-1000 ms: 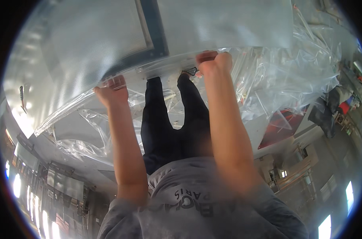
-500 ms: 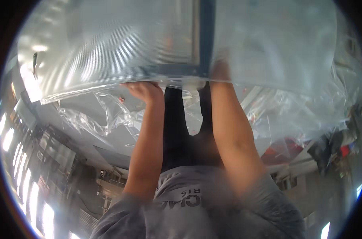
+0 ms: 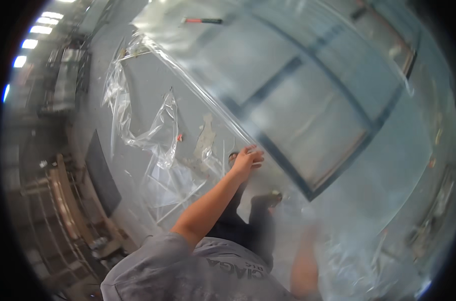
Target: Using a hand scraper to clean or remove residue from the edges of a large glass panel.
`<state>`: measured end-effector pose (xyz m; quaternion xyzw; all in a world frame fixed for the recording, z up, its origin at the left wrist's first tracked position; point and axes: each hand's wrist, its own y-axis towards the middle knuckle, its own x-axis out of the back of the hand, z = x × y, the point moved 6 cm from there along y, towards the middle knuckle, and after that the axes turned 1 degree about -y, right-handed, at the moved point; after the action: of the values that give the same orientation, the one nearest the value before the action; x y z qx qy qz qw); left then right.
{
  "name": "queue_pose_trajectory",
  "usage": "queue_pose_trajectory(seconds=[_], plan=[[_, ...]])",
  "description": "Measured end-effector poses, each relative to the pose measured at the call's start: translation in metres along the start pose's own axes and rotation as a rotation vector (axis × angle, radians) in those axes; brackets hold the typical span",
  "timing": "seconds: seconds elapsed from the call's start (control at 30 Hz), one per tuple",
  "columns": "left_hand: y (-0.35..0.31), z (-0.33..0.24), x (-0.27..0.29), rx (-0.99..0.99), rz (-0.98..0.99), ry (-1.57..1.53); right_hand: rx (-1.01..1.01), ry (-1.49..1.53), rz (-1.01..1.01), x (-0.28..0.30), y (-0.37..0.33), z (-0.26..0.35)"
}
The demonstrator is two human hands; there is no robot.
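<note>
Left hand [image 3: 246, 160] pinches the edge of the big clear plastic sheet [image 3: 333, 100] spreading up and right from that grip; right hand's grip untellable behind it; light, floppy, slippery, best held at edges

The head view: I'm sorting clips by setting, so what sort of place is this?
Probably a workshop or warehouse: bare concrete floor, ceiling strip lights, loose plastic wrap, and a large clear sheet gripped by the left hand.
</note>
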<state>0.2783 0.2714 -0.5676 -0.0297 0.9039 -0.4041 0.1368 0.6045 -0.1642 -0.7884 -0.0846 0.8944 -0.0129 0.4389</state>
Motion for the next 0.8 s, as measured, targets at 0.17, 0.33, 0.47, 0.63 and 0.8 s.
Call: queue_pose_trajectory(seconds=[0.17,0.33,0.47,0.63,0.8], plan=[[0.041,-0.087,0.047,0.077,-0.081,-0.178,0.119,0.440,-0.574,-0.037,-0.032,-0.067],[0.109,-0.182,0.129,-0.061,-0.268,-0.216,0.899,-0.994,-0.981,-0.126,0.070,-0.082],[0.150,-0.244,0.134,-0.052,-0.275,-0.116,1.193,-0.729,-0.740,-0.107,0.082,-0.006],[0.171,-0.245,0.142,-0.152,-0.198,-0.223,0.974,-0.375,-0.378,-0.090,0.083,0.051],[0.161,-0.254,0.157,-0.238,-0.317,0.012,1.098,-0.708,-0.794,-0.097,0.088,0.028]])
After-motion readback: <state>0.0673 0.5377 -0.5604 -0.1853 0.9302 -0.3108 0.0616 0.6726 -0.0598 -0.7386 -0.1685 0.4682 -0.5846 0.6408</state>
